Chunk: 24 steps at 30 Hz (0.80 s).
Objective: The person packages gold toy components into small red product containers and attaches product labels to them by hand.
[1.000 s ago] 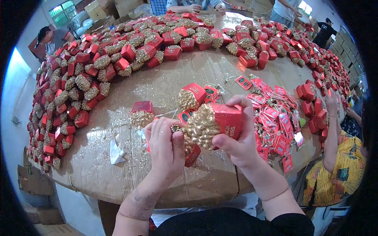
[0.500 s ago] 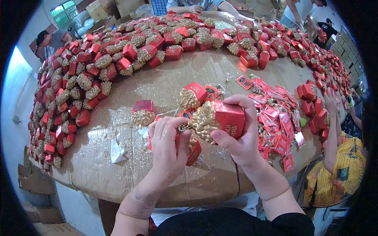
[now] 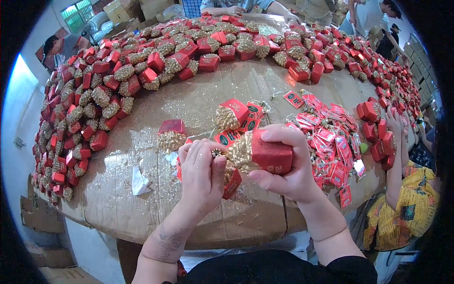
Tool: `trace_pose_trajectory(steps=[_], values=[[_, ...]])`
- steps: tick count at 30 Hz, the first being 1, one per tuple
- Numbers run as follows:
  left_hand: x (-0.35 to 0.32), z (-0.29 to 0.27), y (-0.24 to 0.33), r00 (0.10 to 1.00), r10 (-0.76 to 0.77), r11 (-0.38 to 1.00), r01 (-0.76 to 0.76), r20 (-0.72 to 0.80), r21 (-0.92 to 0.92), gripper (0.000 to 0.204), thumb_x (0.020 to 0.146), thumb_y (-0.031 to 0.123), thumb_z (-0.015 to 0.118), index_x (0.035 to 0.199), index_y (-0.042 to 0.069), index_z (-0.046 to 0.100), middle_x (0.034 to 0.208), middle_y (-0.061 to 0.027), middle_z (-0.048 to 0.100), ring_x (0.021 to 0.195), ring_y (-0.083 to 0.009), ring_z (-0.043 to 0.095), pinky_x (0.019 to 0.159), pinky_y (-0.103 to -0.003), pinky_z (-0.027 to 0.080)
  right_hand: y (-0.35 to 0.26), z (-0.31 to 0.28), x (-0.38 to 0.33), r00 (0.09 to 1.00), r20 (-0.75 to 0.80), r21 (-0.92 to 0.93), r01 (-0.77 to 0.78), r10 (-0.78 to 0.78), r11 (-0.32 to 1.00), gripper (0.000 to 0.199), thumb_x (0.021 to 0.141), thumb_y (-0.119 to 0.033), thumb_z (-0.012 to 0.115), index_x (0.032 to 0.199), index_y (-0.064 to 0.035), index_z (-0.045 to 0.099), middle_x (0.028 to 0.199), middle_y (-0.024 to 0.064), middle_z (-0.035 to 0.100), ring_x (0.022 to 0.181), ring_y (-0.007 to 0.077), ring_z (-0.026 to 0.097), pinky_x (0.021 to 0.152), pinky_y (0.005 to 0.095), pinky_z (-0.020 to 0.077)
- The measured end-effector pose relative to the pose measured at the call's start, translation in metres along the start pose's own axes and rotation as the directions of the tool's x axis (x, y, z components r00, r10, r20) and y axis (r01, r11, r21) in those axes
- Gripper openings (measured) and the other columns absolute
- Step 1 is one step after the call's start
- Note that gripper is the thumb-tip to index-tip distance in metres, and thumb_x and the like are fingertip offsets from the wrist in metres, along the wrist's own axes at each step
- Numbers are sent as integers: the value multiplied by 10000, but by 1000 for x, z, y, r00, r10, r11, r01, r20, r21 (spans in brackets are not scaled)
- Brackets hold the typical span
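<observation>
My right hand (image 3: 295,173) is closed round the red carton of a french fries ornament (image 3: 272,154), its gold glittered top turned left. At the tip of that top, my left hand (image 3: 201,168) pinches a small round metallic cap (image 3: 216,152); whether the cap touches the ornament is hard to tell. Under my hands lies another ornament (image 3: 232,184), partly hidden. Just beyond them rests one more ornament (image 3: 236,111) next to red hang tags (image 3: 227,137) with strings. To the left of my left hand sits a single ornament (image 3: 171,128).
Ornaments (image 3: 189,49) are piled round the far and left sides of the cardboard-covered table (image 3: 123,189). Loose red tags (image 3: 331,146) lie heaped at the right, near a co-worker's arm (image 3: 395,161). White paper scraps (image 3: 140,182) lie at left. Other people stand round the table.
My right hand has tilted the ornament and shifted slightly down, turning its carton. My left hand keeps its pinch nearly in place. Co-workers at the back and right have moved a little.
</observation>
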<state>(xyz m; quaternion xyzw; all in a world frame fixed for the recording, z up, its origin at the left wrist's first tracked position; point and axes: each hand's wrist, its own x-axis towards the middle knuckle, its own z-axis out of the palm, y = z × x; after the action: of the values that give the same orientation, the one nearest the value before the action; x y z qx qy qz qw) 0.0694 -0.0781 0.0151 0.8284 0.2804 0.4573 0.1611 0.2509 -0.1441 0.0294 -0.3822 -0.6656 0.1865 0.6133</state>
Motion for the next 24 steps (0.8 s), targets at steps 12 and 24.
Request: trace_pose_trajectory(steps=[12,24], values=[[3,-3,-5,998,50,998,-50,25,-26,291,952,257,480,780,26,523,757,-122,538,733,-320,517,763,-402,343,0,0,1,1000,1,118,-17,17,993,596,703,-102,825,1194,-51,491,1119,92,565,1000,165,573,867,297,464],[1,-8,-4,977,-36,988,66,209,-140,284,994,250,411,888,34,561,756,-104,569,739,-303,536,765,-383,352,-3,2,6,980,64,-128,197,-190,972,588,638,-94,847,1146,-96,550,1091,154,611,950,280,636,797,365,534]])
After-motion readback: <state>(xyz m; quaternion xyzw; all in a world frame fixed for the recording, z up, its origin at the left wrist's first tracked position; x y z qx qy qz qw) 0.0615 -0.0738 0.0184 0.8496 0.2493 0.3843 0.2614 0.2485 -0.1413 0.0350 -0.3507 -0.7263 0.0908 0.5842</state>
